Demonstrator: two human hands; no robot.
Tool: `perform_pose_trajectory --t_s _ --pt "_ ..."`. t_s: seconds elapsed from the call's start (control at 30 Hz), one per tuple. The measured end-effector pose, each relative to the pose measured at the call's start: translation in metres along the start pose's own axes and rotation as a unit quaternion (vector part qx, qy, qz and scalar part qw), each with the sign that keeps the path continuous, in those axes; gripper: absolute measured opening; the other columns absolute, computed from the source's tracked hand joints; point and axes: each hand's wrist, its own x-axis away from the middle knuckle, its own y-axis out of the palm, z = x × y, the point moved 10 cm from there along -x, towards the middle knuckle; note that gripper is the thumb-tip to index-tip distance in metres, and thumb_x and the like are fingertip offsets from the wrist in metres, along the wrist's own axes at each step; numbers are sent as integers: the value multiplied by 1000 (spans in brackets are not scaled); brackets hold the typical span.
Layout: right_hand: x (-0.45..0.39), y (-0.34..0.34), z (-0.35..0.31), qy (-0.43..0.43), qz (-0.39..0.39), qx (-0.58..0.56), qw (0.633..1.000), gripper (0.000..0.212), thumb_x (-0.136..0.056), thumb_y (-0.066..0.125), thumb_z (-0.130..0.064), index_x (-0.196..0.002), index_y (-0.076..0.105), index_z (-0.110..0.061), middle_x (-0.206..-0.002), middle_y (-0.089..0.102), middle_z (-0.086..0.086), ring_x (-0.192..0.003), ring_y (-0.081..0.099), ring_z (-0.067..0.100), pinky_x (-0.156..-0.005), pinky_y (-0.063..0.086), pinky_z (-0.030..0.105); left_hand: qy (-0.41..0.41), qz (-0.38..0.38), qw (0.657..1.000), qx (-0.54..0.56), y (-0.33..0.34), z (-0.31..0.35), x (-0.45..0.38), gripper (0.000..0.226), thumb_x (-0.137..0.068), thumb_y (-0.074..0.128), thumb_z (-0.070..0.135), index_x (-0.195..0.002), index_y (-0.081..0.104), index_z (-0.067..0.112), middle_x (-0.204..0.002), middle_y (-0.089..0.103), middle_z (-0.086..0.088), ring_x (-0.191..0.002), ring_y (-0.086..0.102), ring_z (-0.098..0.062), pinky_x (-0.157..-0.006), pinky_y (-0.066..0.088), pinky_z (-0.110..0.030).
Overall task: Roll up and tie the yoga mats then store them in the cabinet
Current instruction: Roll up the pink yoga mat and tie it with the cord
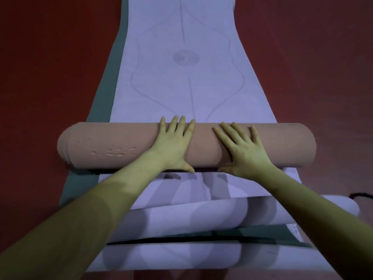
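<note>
A tan rolled yoga mat lies crosswise on a flat lavender mat that stretches away from me. My left hand presses flat on the roll's middle, fingers spread and straight. My right hand presses flat on the roll just to the right, fingers spread too. A green mat shows as a strip under the lavender one along its left side. Near me lie curled lavender mat ends, partly under my forearms.
The mats lie on a red floor that spreads to both sides. A dark cord lies at the right edge beside the curled mat end. No cabinet is in view.
</note>
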Motion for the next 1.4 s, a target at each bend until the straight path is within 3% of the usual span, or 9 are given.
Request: perform_pose_trajectory --t_s 0.17,0.27,0.37,0.53,0.67,0.87,1.03,1.13,1.4 --pt "-13 12 17 53 -82 33 995 136 -38 85 -60 -146 9 -27 -149 33 18 -137 31 40 -100 22 70 -11 -12 1000 -6 0 -9 -15 138 -53 65 80 -148 -19 26 -153 10 -24 -138 20 -41 -108 14 -63" --pt "-13 8 12 32 -53 44 997 133 -30 89 -54 -142 24 -22 -135 48 22 -123 47 42 -91 34 70 8 1 1000 -13 -4 -6 -14 128 -57 64 78 -150 -8 27 -142 32 -14 -122 39 -33 -103 30 -52" --pt "-8 2 6 28 -15 36 999 127 -26 90 -48 -137 35 -18 -124 55 22 -111 55 41 -84 40 68 16 6 1000 -17 -6 -4 -8 122 -60 64 76 -150 -3 27 -137 37 -11 -118 41 -31 -99 33 -49" --pt "4 -5 -8 -13 -17 13 1000 117 -31 82 -63 -133 45 -19 -117 60 15 -101 60 37 -77 47 57 34 -31 999 23 3 -1 16 121 -59 63 78 -150 1 29 -135 41 -8 -118 41 -30 -95 36 -45" --pt "17 -4 -16 6 -67 4 998 116 -39 79 -67 -141 43 -23 -129 54 12 -114 53 36 -87 42 59 46 -50 997 47 6 2 31 122 -57 65 77 -150 1 31 -135 42 -7 -117 42 -29 -94 37 -44" --pt "32 -8 -14 60 -137 -14 989 111 -66 69 -67 -151 3 -40 -158 12 2 -145 12 26 -111 13 61 37 -72 993 81 6 4 39 111 -68 53 79 -150 -5 33 -149 27 -12 -131 32 -34 -107 27 -49" --pt "69 -15 26 176 -85 -75 978 73 -88 49 -60 -150 16 -39 -158 13 4 -144 12 25 -114 8 57 11 -56 996 62 1 29 35 72 -94 17 63 -150 -12 29 -158 1 -14 -141 11 -41 -111 9 -61" --pt "95 -17 48 218 -35 -73 973 57 -96 43 -48 -149 26 -35 -156 24 8 -142 20 29 -114 16 54 5 -50 996 75 -5 53 25 66 -95 13 60 -150 -10 31 -159 0 -11 -140 10 -44 -109 8 -64" --pt "148 -22 129 317 42 -107 942 48 -95 44 -41 -137 51 -18 -144 43 17 -127 42 40 -100 36 51 22 -39 991 124 -30 147 -21 61 -97 13 57 -150 -7 35 -159 -1 -8 -141 6 -43 -110 4 -64"
